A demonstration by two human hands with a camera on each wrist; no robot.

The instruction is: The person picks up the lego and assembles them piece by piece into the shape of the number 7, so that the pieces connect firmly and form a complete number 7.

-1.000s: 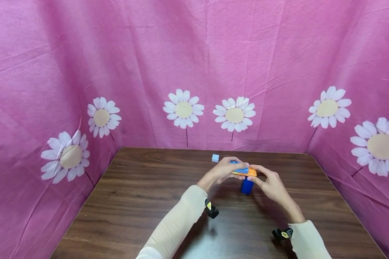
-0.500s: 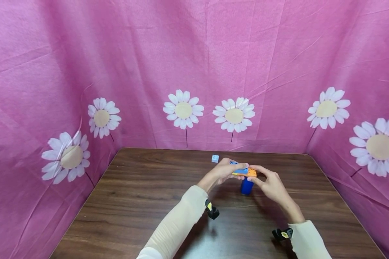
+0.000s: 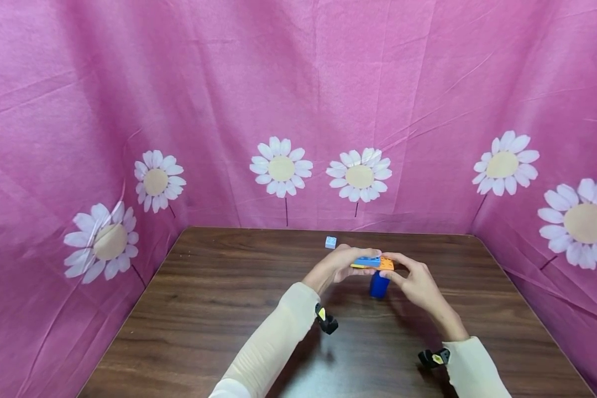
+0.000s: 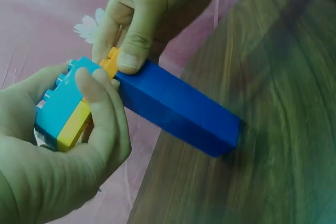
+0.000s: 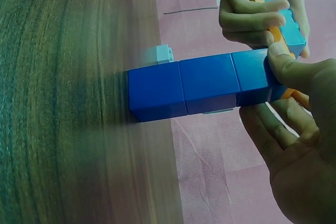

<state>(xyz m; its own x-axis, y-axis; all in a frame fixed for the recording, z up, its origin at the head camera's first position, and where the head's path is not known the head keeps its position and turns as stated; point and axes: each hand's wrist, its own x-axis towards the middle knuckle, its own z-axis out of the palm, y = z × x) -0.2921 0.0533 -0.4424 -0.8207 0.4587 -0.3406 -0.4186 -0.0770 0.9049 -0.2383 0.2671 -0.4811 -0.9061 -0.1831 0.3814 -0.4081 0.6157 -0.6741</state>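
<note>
A column of three stacked dark blue bricks stands upright on the table, topped by a flat orange brick that juts out to the left. On that overhang sits a lighter blue brick, and a yellow brick shows beneath it. My left hand grips this overhanging end, thumb on top and fingers curled below. At the column's top my right hand pinches the orange brick, its thumb on the near side against the joint with the blue column. Fingers partly hide the orange brick in both wrist views.
Behind and left of the hands, a pale blue brick lies near the back edge of the brown wooden table. A pink curtain with daisies hangs around the table's back and sides.
My left hand has shifted slightly; it now covers more of the lighter blue brick's studs, and more yellow shows beneath. The right hand and the column stay in place.
</note>
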